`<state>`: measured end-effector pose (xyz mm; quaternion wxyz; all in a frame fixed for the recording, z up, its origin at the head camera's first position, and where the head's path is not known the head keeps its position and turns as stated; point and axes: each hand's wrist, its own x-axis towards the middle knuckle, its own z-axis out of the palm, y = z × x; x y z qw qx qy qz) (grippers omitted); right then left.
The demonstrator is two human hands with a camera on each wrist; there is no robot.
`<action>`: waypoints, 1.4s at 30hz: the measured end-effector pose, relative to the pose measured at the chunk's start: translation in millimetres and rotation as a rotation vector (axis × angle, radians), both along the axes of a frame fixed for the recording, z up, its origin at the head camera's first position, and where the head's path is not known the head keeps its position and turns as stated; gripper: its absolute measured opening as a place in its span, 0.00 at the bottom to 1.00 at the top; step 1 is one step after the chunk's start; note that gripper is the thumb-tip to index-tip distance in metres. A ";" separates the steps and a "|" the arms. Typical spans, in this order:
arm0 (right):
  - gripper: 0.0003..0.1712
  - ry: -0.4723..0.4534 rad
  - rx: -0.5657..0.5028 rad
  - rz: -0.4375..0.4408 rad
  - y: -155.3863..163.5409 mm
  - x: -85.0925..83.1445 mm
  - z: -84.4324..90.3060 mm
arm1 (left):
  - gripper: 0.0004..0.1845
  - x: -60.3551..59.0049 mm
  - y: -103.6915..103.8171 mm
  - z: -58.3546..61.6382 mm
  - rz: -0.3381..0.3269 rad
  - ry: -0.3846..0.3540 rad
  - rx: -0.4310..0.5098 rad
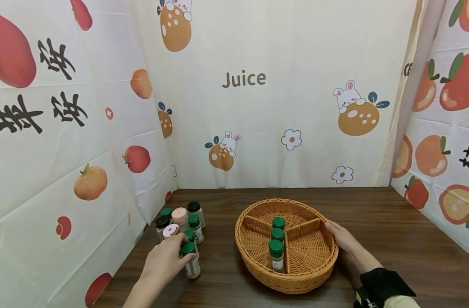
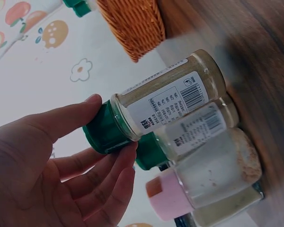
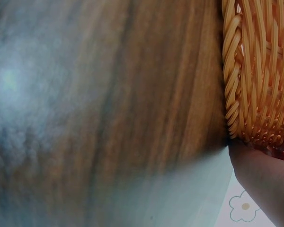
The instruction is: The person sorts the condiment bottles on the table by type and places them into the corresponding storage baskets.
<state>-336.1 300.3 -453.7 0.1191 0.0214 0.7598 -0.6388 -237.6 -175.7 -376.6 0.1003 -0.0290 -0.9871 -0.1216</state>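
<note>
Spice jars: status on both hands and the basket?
Left hand pinches green-capped jar by its cap. Right hand rests on basket rim. Three jars in basket; other jars crowd the gripped one.

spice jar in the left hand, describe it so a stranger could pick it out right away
On the wooden table, left of the wicker basket, stands a cluster of spice jars. The left hand grips the green-capped jar nearest the table's front edge.

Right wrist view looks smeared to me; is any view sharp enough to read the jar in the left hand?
Right wrist: table blurred, with a pale glare patch; only the basket weave is crisp. Left wrist: green-capped jar sharp, barcode visible, print too small. Head: evenly lit, sharp, edges bowed; left hand covers part of the jar.
</note>
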 end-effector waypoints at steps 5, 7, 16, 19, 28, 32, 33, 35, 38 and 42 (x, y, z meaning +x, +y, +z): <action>0.37 -0.001 -0.010 0.002 -0.2 0.1 -0.1 | 0.21 0.8 4.4 5.4 -0.011 0.002 0.016; 0.37 -0.001 -0.009 0.000 -0.1 0.2 0.1 | 0.21 1.3 6.1 7.6 -0.016 0.007 0.023; 0.37 0.000 0.006 -0.001 0.2 -1.0 -0.5 | 0.19 7.0 18.4 19.8 -0.063 0.059 0.081; 0.37 -0.002 0.007 -0.006 0.2 -1.2 -0.4 | 0.18 7.4 24.4 25.9 -0.095 0.083 0.095; 0.38 0.024 0.019 0.004 0.0 0.5 -1.7 | 0.17 -4.2 46.5 42.3 -0.187 0.189 0.064; 0.38 0.026 0.029 -0.001 -0.2 0.7 -2.2 | 0.17 -11.5 58.6 47.8 -0.224 0.218 0.054; 0.38 0.024 0.029 -0.002 -0.2 0.6 -2.1 | 0.17 -13.5 62.1 48.9 -0.236 0.220 0.055; 0.38 0.020 0.026 -0.006 -0.2 0.5 -1.6 | 0.17 -18.1 69.2 50.6 -0.265 0.218 0.054; 0.38 0.014 0.020 -0.010 -0.3 0.5 -0.8 | 0.17 -25.9 79.7 52.0 -0.311 0.205 0.051; 0.37 0.017 0.018 -0.007 -1.2 1.4 -0.5 | 0.18 -35.6 92.9 52.7 -0.362 0.194 0.054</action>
